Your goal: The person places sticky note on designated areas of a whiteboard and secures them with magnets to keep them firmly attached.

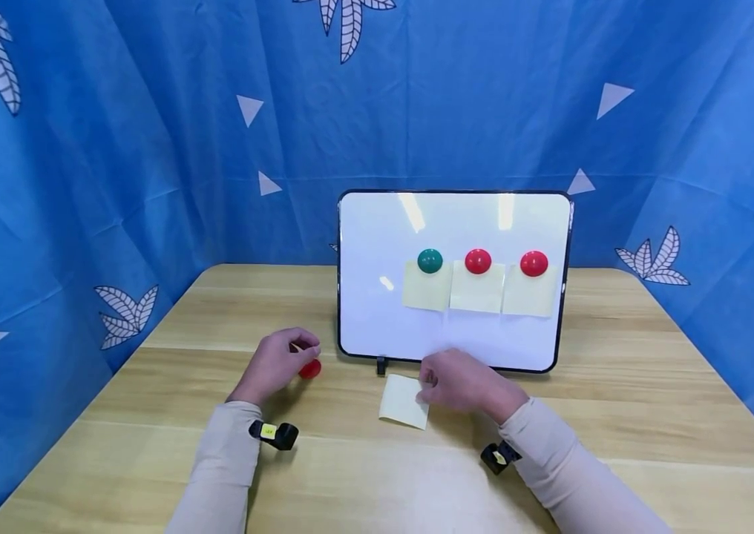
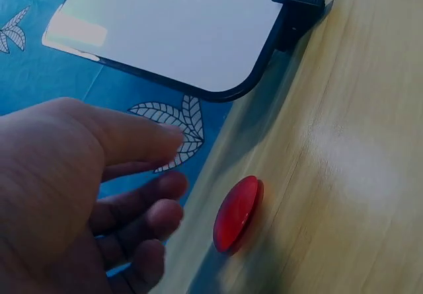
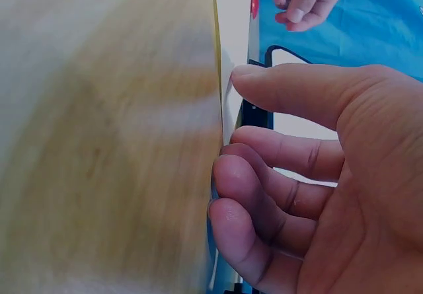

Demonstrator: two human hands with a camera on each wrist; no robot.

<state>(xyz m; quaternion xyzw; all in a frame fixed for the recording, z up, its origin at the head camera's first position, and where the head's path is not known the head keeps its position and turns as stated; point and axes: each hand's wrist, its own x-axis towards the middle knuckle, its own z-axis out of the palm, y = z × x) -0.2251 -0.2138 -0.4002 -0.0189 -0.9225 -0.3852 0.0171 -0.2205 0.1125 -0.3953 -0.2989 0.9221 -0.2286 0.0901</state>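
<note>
My left hand point(image 1: 283, 360) hovers beside a round red magnet point(image 1: 310, 368) on the table, its fingers loosely curled. In the left wrist view the magnet point(image 2: 238, 215) lies apart from the fingertips point(image 2: 173, 135). A pale yellow sticky note point(image 1: 404, 401) lies in front of the whiteboard point(image 1: 377, 311). My right hand point(image 1: 460, 382) is at the note's right edge. The right wrist view shows its thumb tip against the note point(image 3: 231, 30), the index fingertip lower along it, and a gap between thumb and index finger. Its other fingers curl loosely.
On the board, a green magnet point(image 1: 430, 261) and two red magnets point(image 1: 478, 261) sit at the tops of three pale sticky notes point(image 1: 477, 293). A black foot point(image 1: 381, 366) supports the board's lower edge. Behind the wooden table point(image 1: 343, 475) hangs a blue patterned curtain point(image 1: 170, 133).
</note>
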